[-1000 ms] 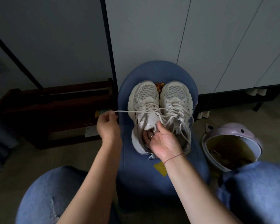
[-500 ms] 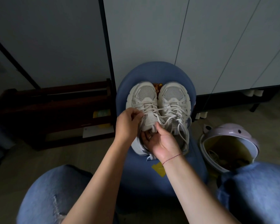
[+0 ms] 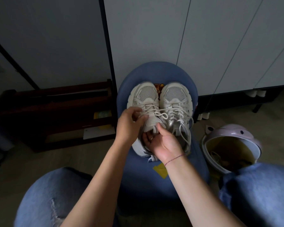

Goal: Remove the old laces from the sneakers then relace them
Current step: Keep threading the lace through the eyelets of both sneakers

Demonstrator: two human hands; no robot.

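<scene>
Two off-white sneakers stand side by side, toes away from me, on a blue stool [image 3: 162,177]. My left hand [image 3: 129,126] pinches the lace at the left side of the left sneaker [image 3: 144,99], fingers curled at its eyelets. My right hand [image 3: 162,143] grips that shoe's tongue, thumb on top and fingers inside the opening. A loose loop of white lace [image 3: 161,114] lies across the two shoes. The right sneaker [image 3: 175,99] has slack laces hanging down its right side.
A lilac bin [image 3: 233,136] with an open top stands on the floor to the right. A dark wooden rack [image 3: 52,112] sits low at the left. White cabinet doors [image 3: 154,38] rise behind the stool. My knees in blue jeans frame the bottom.
My left hand had the lace pulled out taut to the left; it has come back in to the left sneaker's eyelets, and the lace now lies slack. My right hand stayed on the tongue.
</scene>
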